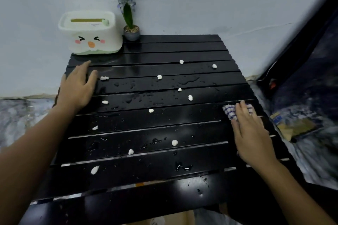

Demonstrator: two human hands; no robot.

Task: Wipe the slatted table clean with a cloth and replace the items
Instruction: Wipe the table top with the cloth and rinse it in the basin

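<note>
The black slatted table (pixel 164 126) is wet with water drops and dotted with several small white crumbs (pixel 174 142). My right hand (pixel 252 133) lies flat on a blue-and-white checked cloth (pixel 229 111) near the table's right edge; only the cloth's far end shows past my fingers. My left hand (pixel 76 86) rests flat on the slats at the far left, fingers apart, holding nothing. A white tissue box with a cartoon face (pixel 89 33) stands at the far left corner. Beside it is a small grey pot with a blue-flowered plant (pixel 130 29).
A pale wall runs behind the table. The marbled floor (pixel 18 115) shows on both sides. A dark slanted object (pixel 301 60) stands to the right, with a yellow-and-blue packet (pixel 292 126) on the floor below it. A cardboard piece shows under the near edge.
</note>
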